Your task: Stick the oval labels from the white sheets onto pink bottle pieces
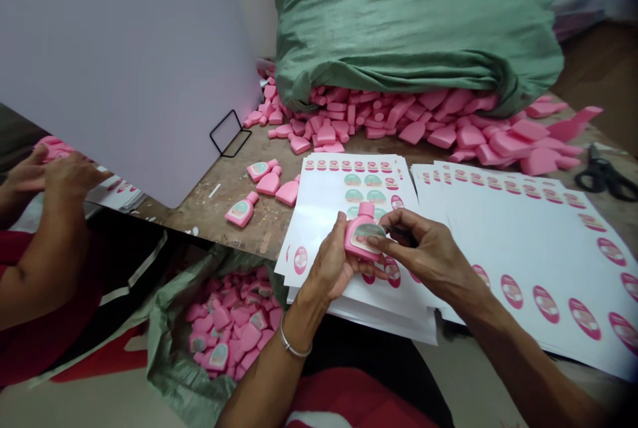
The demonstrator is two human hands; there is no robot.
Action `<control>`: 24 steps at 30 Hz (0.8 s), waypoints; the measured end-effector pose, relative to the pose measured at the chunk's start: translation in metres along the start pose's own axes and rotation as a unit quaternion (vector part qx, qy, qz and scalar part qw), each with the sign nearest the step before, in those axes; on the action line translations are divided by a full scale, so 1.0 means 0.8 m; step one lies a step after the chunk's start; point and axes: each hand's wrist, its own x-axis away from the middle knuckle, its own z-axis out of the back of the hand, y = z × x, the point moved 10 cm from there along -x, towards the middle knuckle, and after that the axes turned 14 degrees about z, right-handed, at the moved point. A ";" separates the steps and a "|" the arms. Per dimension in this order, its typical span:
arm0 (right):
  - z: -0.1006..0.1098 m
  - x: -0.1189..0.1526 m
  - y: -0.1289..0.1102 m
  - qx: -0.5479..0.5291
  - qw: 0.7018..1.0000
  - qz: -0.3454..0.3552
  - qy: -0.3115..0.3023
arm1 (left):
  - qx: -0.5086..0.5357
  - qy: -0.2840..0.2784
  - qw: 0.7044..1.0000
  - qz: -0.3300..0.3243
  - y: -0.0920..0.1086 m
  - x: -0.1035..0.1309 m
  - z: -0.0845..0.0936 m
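Note:
My left hand [333,258] is closed around a small pink plastic bottle [366,210], held upright with its cap upward. An oval label with a green top [367,234] lies on the bottle's front. My right hand [423,245] is closed on a dark, slim tool [403,235], largely hidden by the fingers, so its kind is unclear. The right thumb touches the label. Under both hands lies a stack of white sticker sheets [323,215] with green-topped labels and pink oval ones.
A green sack [419,16] spills pink bottles [471,135] along the back. More sticker sheets [518,235] and black scissors [605,175] are right. Labelled bottles [242,210] lie left, above an open sack [172,321] of bottles. Beyond a grey panel [124,69], another person's hands [70,172] hold pink pieces.

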 end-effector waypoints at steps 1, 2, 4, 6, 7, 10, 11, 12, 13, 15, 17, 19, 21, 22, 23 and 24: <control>0.000 0.000 -0.001 0.005 1.000 0.004 -0.002 | -0.003 0.002 1.000 0.001 0.000 0.000 0.000; -0.001 0.000 -0.002 0.011 1.000 0.008 -0.003 | -0.006 0.003 1.000 0.004 -0.001 0.000 0.000; -0.001 0.000 -0.005 0.022 1.000 0.016 -0.003 | -0.010 0.006 1.000 0.008 -0.002 0.001 0.000; -0.002 0.000 -0.007 0.024 0.999 0.023 0.001 | -0.011 0.008 1.000 0.005 -0.001 0.001 0.000; -0.002 0.000 -0.008 0.022 0.999 0.026 0.003 | -0.010 0.008 1.000 0.002 0.000 0.001 0.000; -0.004 0.000 -0.010 0.021 0.999 0.031 0.003 | -0.009 0.007 1.000 -0.005 0.001 0.001 0.001; -0.004 0.001 -0.011 0.025 0.999 0.033 0.002 | -0.009 0.007 1.000 -0.006 0.001 0.001 0.001; -0.005 0.001 -0.012 0.030 0.999 0.035 0.000 | -0.009 0.007 1.000 -0.006 0.000 0.000 0.002; -0.005 0.001 -0.014 0.035 0.999 0.038 -0.001 | -0.009 0.009 1.000 -0.006 0.000 0.000 0.003; -0.005 0.001 -0.016 0.045 0.998 0.043 -0.003 | -0.011 0.008 1.000 -0.005 -0.001 0.000 0.004; -0.006 0.001 -0.019 0.055 0.997 0.047 -0.005 | -0.012 0.001 1.000 -0.007 0.000 -0.001 0.003; -0.005 0.002 -0.021 0.067 0.996 0.051 -0.004 | -0.010 -0.014 1.000 -0.011 0.002 0.000 0.000; -0.006 0.002 -0.022 0.080 0.995 0.052 -0.006 | -0.003 -0.038 0.999 -0.013 0.005 0.001 -0.005; -0.006 0.001 -0.022 0.085 0.995 0.052 -0.007 | 0.001 -0.054 0.998 -0.013 0.006 0.001 -0.007; -0.006 0.001 -0.023 0.088 0.995 0.053 -0.009 | 0.006 -0.071 0.997 -0.014 0.007 0.002 -0.010; -0.007 0.001 -0.023 0.091 0.994 0.053 -0.011 | 0.010 -0.086 0.996 -0.013 0.008 0.003 -0.012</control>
